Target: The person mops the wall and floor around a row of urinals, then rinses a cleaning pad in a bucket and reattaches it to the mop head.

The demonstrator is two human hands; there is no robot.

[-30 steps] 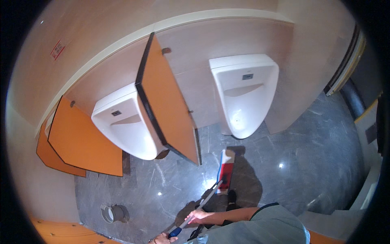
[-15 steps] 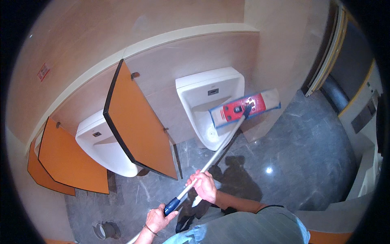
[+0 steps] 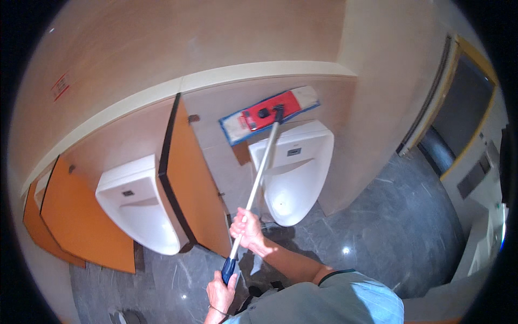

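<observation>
A flat mop (image 3: 259, 156) with a long pale pole is in both my hands. My left hand (image 3: 220, 292) is closed round the pole at its dark blue grip (image 3: 229, 268), low in the view. Farther up the pole, my right hand (image 3: 247, 229) wraps its fingers round the bare shaft. The red mop head (image 3: 270, 112), with a white and blue-edged pad, is raised in front of the tiled wall, above a white urinal (image 3: 298, 178). Whether the pad touches the wall, I cannot tell. The pole crosses in front of the urinal's left side.
Left of this urinal stands an orange partition (image 3: 196, 178) with a black edge. Beyond it are a second urinal (image 3: 141, 208) and more orange partitions (image 3: 86, 213). A pale ledge (image 3: 259, 70) runs along the wall. Grey floor (image 3: 377, 227) extends right toward a yellow-framed doorway (image 3: 464, 108).
The mop head has risen and swung left, from in front of the urinal's right side to the wall above it. My right hand has moved up and left, and the whole view has shifted.
</observation>
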